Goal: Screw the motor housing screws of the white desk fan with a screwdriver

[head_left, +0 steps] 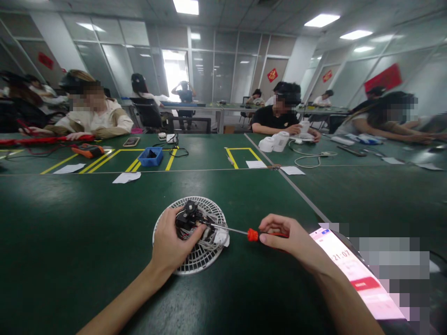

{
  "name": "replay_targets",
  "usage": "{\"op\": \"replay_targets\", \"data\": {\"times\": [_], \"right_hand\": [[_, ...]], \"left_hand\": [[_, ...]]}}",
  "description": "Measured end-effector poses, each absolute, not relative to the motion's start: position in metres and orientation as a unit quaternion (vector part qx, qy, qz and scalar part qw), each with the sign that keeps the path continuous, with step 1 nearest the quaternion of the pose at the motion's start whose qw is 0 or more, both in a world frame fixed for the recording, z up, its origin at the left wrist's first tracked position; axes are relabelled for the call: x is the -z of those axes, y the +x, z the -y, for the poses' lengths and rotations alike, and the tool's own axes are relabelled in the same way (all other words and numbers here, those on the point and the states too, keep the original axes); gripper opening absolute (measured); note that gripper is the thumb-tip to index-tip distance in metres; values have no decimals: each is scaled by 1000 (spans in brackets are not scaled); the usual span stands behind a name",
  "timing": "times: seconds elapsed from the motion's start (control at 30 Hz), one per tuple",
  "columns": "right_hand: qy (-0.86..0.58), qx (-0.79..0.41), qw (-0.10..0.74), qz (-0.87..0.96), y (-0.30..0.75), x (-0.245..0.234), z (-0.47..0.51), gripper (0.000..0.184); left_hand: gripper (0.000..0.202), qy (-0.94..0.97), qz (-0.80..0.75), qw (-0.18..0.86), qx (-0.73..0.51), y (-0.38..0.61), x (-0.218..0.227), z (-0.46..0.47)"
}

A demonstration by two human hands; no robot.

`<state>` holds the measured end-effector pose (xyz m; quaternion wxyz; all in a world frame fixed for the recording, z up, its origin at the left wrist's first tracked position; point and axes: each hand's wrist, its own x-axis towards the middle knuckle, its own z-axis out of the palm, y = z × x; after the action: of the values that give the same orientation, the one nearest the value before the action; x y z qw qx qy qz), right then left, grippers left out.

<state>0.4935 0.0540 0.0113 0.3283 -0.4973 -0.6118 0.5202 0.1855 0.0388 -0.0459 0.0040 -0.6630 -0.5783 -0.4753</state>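
A round white fan grille lies flat on the green table in front of me. On it sits a black motor unit with wires. My left hand is closed around that motor unit and rests on the grille. My right hand grips the red handle of a screwdriver. Its metal shaft runs left, and the tip meets the motor unit beside my left fingers.
A phone with a lit pink screen lies at my right forearm. A blue bin, paper slips, an orange meter and cables lie farther back. Several people sit at the far tables. A metal seam divides the tables.
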Motion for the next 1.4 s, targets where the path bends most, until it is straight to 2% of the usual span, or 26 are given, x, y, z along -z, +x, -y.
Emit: {"op": "replay_targets", "data": {"times": [0.17, 0.33, 0.43, 0.53, 0.9, 1.1, 1.17, 1.4], "right_hand": [[-484, -516, 325, 628, 492, -11, -53, 37], [-492, -614, 266, 557, 486, -14, -47, 53], [-509, -632, 236, 534, 485, -15, -46, 47], [-507, -615, 249, 551, 486, -15, -47, 42], [-477, -572, 309, 592, 494, -13, -48, 45], [-477, -505, 325, 641, 495, -18, -50, 44], [-476, -507, 314, 646, 492, -20, -49, 43], [-503, -629, 224, 548, 484, -17, -43, 49]], "left_hand": [[50, -662, 580, 5, 474, 186, 45, -39], [50, -661, 582, 6, 474, 186, 44, -38], [51, -661, 583, 7, 474, 186, 44, -38], [51, -663, 581, 13, 472, 186, 44, -38], [51, -660, 584, 6, 472, 186, 45, -38], [51, -664, 580, 13, 473, 185, 45, -38], [50, -664, 580, 12, 471, 185, 44, -38], [50, -660, 583, 11, 474, 186, 44, -38]]}}
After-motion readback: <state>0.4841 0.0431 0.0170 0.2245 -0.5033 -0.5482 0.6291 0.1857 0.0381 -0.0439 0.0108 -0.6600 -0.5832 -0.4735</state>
